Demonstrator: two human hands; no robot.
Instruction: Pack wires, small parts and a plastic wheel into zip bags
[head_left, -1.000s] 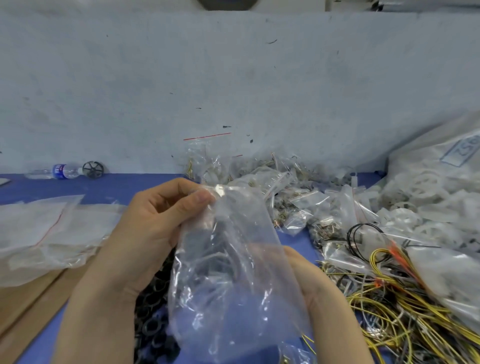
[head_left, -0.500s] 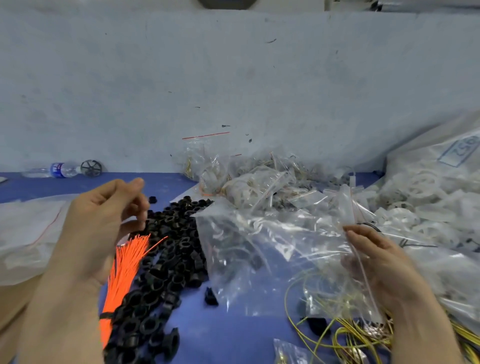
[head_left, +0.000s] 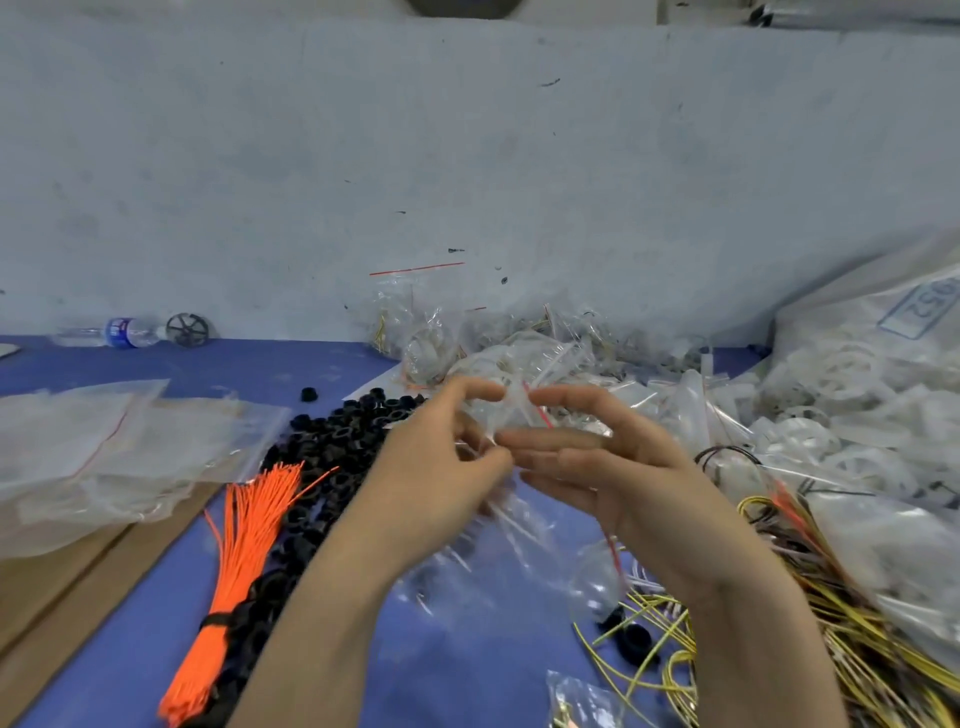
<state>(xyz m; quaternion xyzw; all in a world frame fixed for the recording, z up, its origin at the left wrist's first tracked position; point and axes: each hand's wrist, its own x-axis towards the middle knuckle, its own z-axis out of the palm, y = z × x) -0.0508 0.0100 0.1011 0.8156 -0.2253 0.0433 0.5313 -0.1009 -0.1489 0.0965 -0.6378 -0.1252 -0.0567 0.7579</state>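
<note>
Since half a second ago the left hand (head_left: 441, 462) has swung in from the left to meet the right hand (head_left: 613, 467) above the middle of the table (head_left: 322, 364), and the zip bag (head_left: 511, 415), then spread wide from the right hand alone, now hangs between both. The left thumb and forefinger pinch the bag's top edge. The right fingers lie nearly straight against the same edge, and whether the thumb pinches it I cannot tell through the blur.

The step in hand looks like opening or closing the mouth of the bag. To do it well, each hand should take one lip close to the red zip line and work along it, letting the body hang free so nothing spills.

The bag is clear, thin and crinkled, with a red strip at its mouth; its lower part droops below the hands just over the blue surface. What it holds is too blurred to name. The black rings (head_left: 332, 452) and the orange ties (head_left: 244, 551) lie to its left, the yellow wires (head_left: 841, 649) to its right.
</note>
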